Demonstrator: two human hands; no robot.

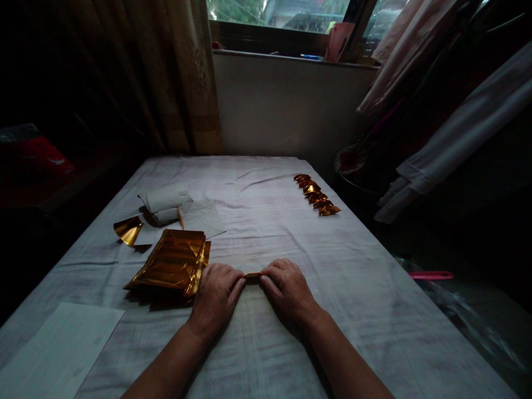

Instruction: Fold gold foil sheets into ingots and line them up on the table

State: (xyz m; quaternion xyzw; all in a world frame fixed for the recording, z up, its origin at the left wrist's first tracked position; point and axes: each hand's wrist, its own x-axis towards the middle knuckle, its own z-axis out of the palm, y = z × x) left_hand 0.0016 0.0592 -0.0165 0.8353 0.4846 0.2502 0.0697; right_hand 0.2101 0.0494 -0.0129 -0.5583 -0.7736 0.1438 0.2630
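My left hand [218, 293] and my right hand [288, 287] meet near the middle of the table. Between them stretches a narrow folded strip of gold foil paper [252, 275], pinched at one end by each hand's thumb and fingers. Most of the strip is covered by my fingers. Just left of my left hand lies a thick stack of gold foil sheets [168, 260], its edges uneven. A row of several folded gold foil pieces [313, 195] runs along the table's far right side.
Pale checked cloth covers the table [353, 332]. A curled gold foil scrap [129, 230], a folded grey-white wad [166, 200] and a thin orange stick [180, 218] lie beyond the stack. White paper [62, 349] rests at front left. Clothes [457, 133] hang on the right.
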